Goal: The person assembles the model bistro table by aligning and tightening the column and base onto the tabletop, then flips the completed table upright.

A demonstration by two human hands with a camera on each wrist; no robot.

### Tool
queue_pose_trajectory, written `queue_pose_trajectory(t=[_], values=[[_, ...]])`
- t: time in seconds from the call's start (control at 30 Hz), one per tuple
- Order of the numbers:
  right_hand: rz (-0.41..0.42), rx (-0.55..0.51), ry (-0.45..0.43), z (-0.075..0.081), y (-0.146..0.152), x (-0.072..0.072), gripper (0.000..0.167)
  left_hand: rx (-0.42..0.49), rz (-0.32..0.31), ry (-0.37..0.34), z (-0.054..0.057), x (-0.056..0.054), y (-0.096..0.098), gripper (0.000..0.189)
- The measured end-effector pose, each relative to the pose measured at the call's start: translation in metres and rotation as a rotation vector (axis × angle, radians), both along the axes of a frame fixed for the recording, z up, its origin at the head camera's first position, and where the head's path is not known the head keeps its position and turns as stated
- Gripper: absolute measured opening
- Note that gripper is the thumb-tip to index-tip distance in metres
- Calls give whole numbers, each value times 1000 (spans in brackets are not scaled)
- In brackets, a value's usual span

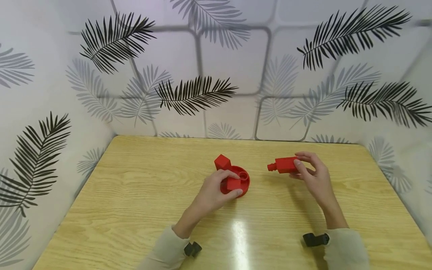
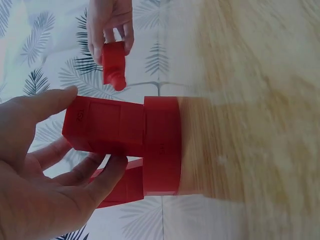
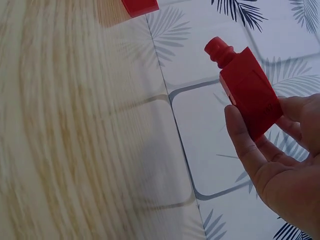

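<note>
A round red base (image 1: 248,184) rests on the table, with two red blocks standing in it. My left hand (image 1: 210,192) holds the nearer red block (image 2: 105,125) between thumb and fingers. The farther red block (image 1: 222,162) rises at the base's back left, partly behind that hand in the left wrist view. An unfilled ring-shaped socket (image 1: 243,175) shows at the base's right side. To the right, above the table, my right hand (image 1: 316,180) grips a loose red block (image 3: 251,92) by its plain end. Its ridged peg (image 3: 219,51) points left towards the base.
The wood-grain table (image 1: 141,180) runs back to a wall (image 1: 233,67) patterned with leaves. Another wall (image 1: 37,93) borders the table on the left. Each wrist carries a black camera mount, such as the right mount (image 1: 314,239).
</note>
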State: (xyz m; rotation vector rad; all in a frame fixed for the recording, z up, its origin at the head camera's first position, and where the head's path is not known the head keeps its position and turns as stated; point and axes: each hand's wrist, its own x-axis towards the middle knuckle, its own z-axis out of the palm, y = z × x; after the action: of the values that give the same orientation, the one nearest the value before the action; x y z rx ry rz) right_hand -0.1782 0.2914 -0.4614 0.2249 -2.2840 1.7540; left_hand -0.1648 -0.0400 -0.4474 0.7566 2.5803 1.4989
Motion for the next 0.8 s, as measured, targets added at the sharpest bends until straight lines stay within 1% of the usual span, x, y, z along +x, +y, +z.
queue_pose_trajectory(t=[0.07, 0.17, 0.33, 0.4, 0.57, 0.67, 0.8], values=[[10, -6, 2, 1, -3, 0, 34, 12, 21, -7, -1, 0, 0, 30], [23, -20, -4, 3, -7, 1, 34, 42, 24, -35, -3, -1, -3, 27], [57, -73, -38, 5, -10, 1, 36, 118, -11, -127, -4, -6, -10, 28], [73, -95, -53, 5, -11, 2, 37, 145, -14, -149, -4, -8, -13, 27], [103, -107, -69, 4, -15, 3, 37, 167, 12, -139, -3, -13, -18, 28], [126, -111, -76, 5, -19, 3, 37, 177, 8, -148, -3, -14, -20, 31], [157, -87, -87, 7, -25, 3, 37, 193, 8, -161, -4, -15, -24, 36]])
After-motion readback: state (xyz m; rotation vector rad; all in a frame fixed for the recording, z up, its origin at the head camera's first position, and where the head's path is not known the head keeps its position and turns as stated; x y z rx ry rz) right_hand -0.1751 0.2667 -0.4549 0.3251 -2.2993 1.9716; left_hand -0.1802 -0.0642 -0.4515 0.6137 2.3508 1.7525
